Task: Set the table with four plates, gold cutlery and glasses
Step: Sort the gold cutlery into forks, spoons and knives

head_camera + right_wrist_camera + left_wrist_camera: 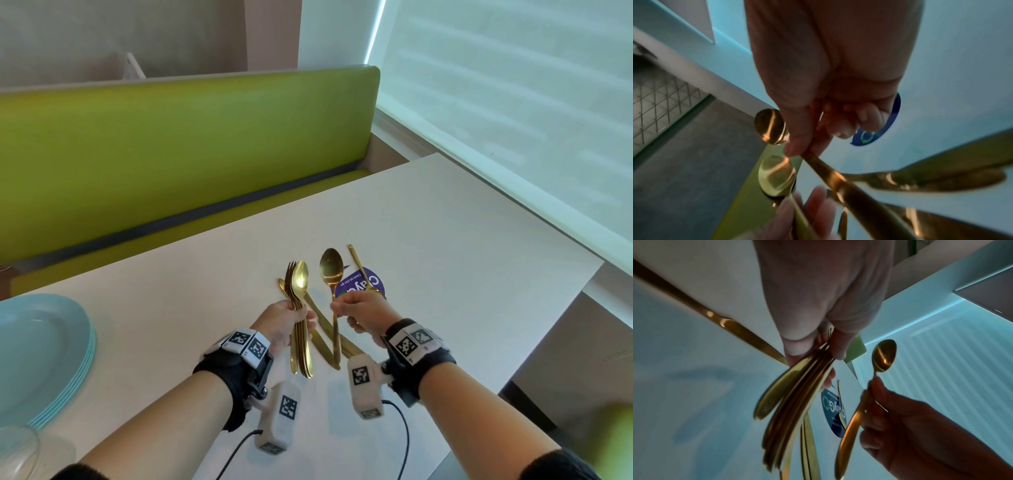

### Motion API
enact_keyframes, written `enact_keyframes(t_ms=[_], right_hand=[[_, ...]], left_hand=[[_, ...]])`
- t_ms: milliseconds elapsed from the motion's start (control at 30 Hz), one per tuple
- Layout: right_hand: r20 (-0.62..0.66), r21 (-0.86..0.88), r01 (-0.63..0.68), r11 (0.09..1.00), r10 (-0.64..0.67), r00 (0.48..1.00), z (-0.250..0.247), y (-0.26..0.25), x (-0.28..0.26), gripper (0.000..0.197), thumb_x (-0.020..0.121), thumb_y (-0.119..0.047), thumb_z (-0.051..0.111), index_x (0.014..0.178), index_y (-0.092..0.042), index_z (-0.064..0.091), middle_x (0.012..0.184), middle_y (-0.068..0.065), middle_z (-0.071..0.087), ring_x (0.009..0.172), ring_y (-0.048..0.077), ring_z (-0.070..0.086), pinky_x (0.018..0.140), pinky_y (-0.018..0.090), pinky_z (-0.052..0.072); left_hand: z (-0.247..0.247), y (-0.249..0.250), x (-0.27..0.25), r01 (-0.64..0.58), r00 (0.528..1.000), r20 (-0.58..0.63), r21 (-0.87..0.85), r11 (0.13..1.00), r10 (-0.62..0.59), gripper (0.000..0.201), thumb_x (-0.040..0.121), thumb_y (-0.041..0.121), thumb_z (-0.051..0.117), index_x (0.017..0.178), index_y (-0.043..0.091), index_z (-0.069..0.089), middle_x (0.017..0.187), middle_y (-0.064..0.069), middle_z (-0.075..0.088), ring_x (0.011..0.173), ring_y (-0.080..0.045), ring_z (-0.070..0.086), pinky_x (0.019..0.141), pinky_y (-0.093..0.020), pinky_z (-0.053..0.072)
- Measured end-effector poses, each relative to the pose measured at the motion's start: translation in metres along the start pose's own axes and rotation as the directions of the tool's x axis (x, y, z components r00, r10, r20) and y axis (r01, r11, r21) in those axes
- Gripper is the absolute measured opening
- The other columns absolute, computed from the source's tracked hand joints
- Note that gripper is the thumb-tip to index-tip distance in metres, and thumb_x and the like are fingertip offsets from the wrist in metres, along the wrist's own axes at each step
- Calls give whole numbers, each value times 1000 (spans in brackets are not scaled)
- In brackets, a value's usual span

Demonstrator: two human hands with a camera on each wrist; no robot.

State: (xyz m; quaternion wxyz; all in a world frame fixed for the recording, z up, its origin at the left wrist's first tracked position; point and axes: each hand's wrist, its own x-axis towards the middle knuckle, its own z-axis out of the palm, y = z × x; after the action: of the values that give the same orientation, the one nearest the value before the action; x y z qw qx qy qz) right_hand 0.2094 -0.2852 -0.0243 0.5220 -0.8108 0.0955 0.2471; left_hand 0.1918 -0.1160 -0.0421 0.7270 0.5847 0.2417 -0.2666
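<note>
Stack of blue plates (pixel 41 346) is seen far left of the fingers, still unspread on the worktop (pixel 445 240); a glass (pixel 17 452) sits beside it. Bundle of gold forks and spoons (pixel 299 308) is gripped by curled left hand (pixel 282 323) fingers. Gold knives (pixel 322 339) lie between the hands. One gold spoon (pixel 331 274) is pinched by right hand (pixel 364 313) fingers. Another fork (pixel 359 270) lies beyond, over a purple sticker (pixel 366 282). No place is laid yet; cutlery is judged mid-sorting.
</note>
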Motion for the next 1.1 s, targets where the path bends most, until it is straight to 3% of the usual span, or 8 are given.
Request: enact_keyframes(t_ms=[300, 433, 600, 667, 767, 900, 1000, 1100], right_hand=[[91, 94, -15, 995, 7, 996, 28, -7, -4, 12, 88, -16, 64, 76, -15, 62, 65, -3, 62, 43, 3, 46, 40, 13, 34], [3, -24, 51, 998, -51, 999, 38, -6, -1, 14, 84, -13, 69, 71, -19, 65, 68, -3, 65, 58, 6, 55, 55, 17, 43], [53, -107, 35, 994, -29, 998, 40, -8, 5, 8, 83, -16, 69, 76, -19, 67, 72, -6, 67, 61, 2, 56, 60, 17, 46], [56, -168, 31, 985, -22, 998, 35, -11, 9, 6, 83, -22, 70, 79, -20, 67, 74, -7, 66, 64, 4, 55, 63, 19, 48], [-23, -256, 5, 967, -12, 1000, 19, -17, 22, 11, 84, -28, 67, 84, -17, 69, 73, -8, 63, 60, 5, 51, 56, 16, 41], [-195, -474, -80, 877, -16, 981, -11, -25, 49, 19, 88, -29, 59, 72, -20, 66, 81, 1, 65, 75, 16, 60, 73, 28, 48], [-317, -611, -219, 761, 18, 948, -32, -22, 70, 22, 91, -24, 50, 92, -11, 68, 95, 9, 68, 80, 21, 57, 54, 22, 42], [-389, -630, -314, 711, 61, 919, -42, -12, 87, 21, 90, -22, 49, 76, -10, 59, 95, 10, 66, 77, 22, 55, 46, 23, 34]], left_hand=[[3, 1, -6, -22, 996, 84, -36, 999, 25, 13, 98, 12, 45, 98, 8, 57, 79, -10, 63, 72, -20, 63, 61, -30, 53], [1, 1, -3, -9, 997, 78, -55, 998, 14, 14, 97, 15, 47, 94, 6, 57, 77, -12, 62, 71, -23, 62, 71, -37, 54], [-1, 0, 2, -1, 999, 34, -24, 1000, 2, 15, 97, 13, 47, 90, 5, 57, 78, -12, 62, 69, -21, 62, 56, -30, 55], [-2, 0, 5, -5, 1000, -5, -18, 1000, 5, 14, 98, 14, 46, 91, 6, 55, 80, -11, 63, 71, -20, 62, 60, -30, 53], [-6, 1, 10, -4, 998, -56, -35, 999, 2, 14, 99, 14, 43, 91, 7, 52, 81, -8, 65, 71, -18, 64, 63, -29, 51], [-13, 5, 17, -22, 993, -118, -26, 999, 19, 20, 99, 15, 42, 84, 7, 52, 75, -7, 61, 61, -15, 61, 60, -29, 49], [-18, 7, 22, -8, 990, -138, -35, 999, 3, 18, 99, 11, 43, 84, 6, 52, 76, -8, 60, 67, -18, 58, 65, -32, 48], [-24, 9, 26, 17, 990, -142, -35, 999, -22, 16, 96, 1, 43, 83, 4, 53, 78, -11, 59, 69, -19, 57, 66, -32, 47]])
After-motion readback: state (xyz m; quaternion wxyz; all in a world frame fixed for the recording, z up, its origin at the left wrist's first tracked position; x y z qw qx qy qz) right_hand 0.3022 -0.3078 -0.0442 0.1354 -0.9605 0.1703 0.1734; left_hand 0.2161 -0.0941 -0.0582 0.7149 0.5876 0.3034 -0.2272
